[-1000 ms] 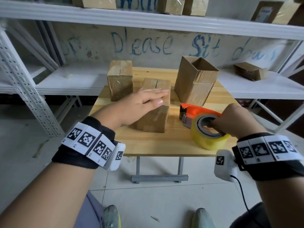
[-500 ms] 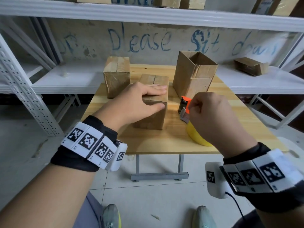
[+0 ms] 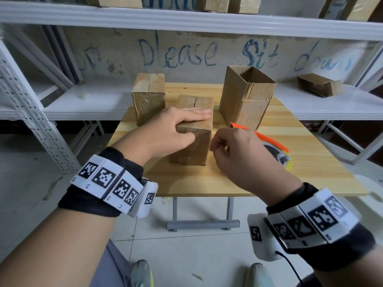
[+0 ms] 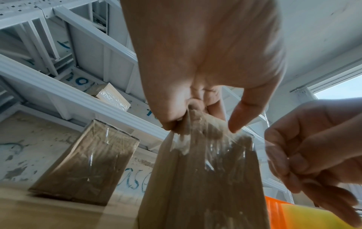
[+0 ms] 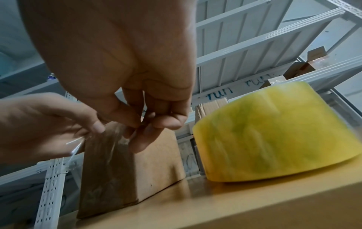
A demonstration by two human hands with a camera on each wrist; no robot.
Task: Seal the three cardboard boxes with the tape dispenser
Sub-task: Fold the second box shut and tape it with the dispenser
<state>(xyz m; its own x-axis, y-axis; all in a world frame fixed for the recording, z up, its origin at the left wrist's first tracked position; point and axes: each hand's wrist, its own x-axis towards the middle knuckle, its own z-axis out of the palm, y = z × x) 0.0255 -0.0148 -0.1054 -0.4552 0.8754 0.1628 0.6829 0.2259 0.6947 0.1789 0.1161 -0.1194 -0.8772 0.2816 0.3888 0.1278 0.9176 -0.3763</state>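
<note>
White shelving backs the desk (image 3: 310, 162). Left hand (image 3: 165, 131) lies flat on the middle box (image 3: 194, 112); right hand (image 3: 238, 154), fingers curled, seems to pinch clear tape beside it, tape dispenser (image 3: 275, 150) just beyond. Next: press tape down.

On the wooden worktop (image 3: 310, 162) stand 3 cardboard boxes. The left hand (image 3: 174, 129) rests on the near middle box (image 3: 192, 139), fingers flat across its closed top flaps and thumb against its front face. The right hand (image 3: 238, 154), fingers curled, hangs just beside that box's right edge, in front of the orange tape dispenser (image 3: 271, 141) with its yellow roll. The back-left box (image 3: 148, 98) is closed; the tall box (image 3: 246, 96) at right stands open.
</note>
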